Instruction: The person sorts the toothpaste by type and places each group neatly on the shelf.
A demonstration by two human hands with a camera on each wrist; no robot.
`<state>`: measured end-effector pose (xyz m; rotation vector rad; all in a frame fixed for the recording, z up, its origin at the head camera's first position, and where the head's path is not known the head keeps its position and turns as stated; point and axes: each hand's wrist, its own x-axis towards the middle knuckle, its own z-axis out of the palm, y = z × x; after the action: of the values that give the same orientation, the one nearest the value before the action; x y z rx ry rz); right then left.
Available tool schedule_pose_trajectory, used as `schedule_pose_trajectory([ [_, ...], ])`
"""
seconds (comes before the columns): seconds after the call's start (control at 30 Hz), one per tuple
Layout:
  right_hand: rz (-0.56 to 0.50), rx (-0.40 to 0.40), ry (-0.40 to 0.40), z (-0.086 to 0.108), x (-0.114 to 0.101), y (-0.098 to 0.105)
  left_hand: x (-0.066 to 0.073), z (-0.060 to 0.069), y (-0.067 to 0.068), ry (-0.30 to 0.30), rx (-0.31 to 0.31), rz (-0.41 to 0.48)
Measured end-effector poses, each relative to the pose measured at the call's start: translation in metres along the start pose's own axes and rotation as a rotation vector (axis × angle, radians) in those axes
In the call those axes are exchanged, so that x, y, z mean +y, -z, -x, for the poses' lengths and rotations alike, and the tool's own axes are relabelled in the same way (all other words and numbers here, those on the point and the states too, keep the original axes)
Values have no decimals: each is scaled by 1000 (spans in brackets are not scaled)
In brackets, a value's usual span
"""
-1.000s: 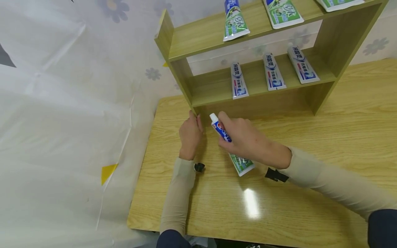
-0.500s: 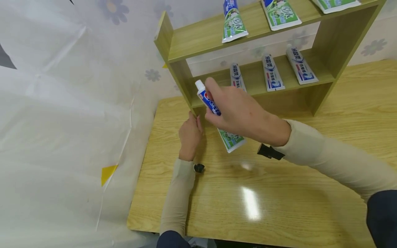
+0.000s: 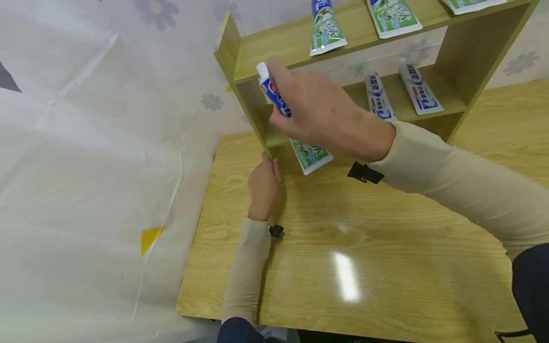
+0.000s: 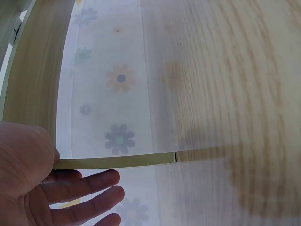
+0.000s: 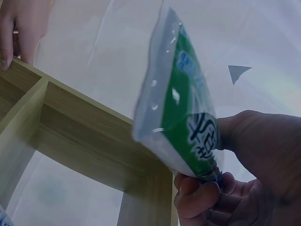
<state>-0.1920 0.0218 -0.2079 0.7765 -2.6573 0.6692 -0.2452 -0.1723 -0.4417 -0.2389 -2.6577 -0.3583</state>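
My right hand (image 3: 328, 112) holds a blue, green and white toothpaste tube (image 3: 312, 155) in front of the left part of the wooden shelf (image 3: 274, 55). The white cap points up and left, with the flat green end toward me. In the right wrist view, thumb and curled fingers grip the tube (image 5: 188, 99) near its cap side. Low on the shelf's left side panel, my left hand (image 3: 263, 188) pinches the front edge. The left wrist view shows the panel edge (image 4: 117, 161) between the thumb side and the fingers (image 4: 89, 186).
Green and blue toothpaste tubes (image 3: 327, 31) lie on the upper board. White and blue tubes (image 3: 378, 97) lie on the middle board, partly behind my right arm. The shelf stands on a wooden table (image 3: 309, 267) against a flower-patterned wall (image 3: 180, 71).
My right hand has lifted the toothpaste tube up and left, from above the table to the shelf's upper left. It now covers the leftmost white tube. My left hand stays put.
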Motion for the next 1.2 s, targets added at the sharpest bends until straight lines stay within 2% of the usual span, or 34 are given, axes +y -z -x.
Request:
schedule_pose_trajectory([
  [0.27, -17, 2, -40, -13, 3, 9, -1, -3, 2, -12, -25, 4],
  [0.47, 0, 50, -30, -22, 2, 14, -1, -3, 2, 7, -61, -6],
  [0.63, 1, 51, -41, -28, 3, 15, -1, -3, 2, 21, -76, -9],
  [0.83, 67, 87, -16, -38, 8, 17, -2, -3, 1, 9, -56, -17],
  [1.2, 142, 95, -56, -69, 9, 27, -2, -3, 0, 22, -75, -16],
])
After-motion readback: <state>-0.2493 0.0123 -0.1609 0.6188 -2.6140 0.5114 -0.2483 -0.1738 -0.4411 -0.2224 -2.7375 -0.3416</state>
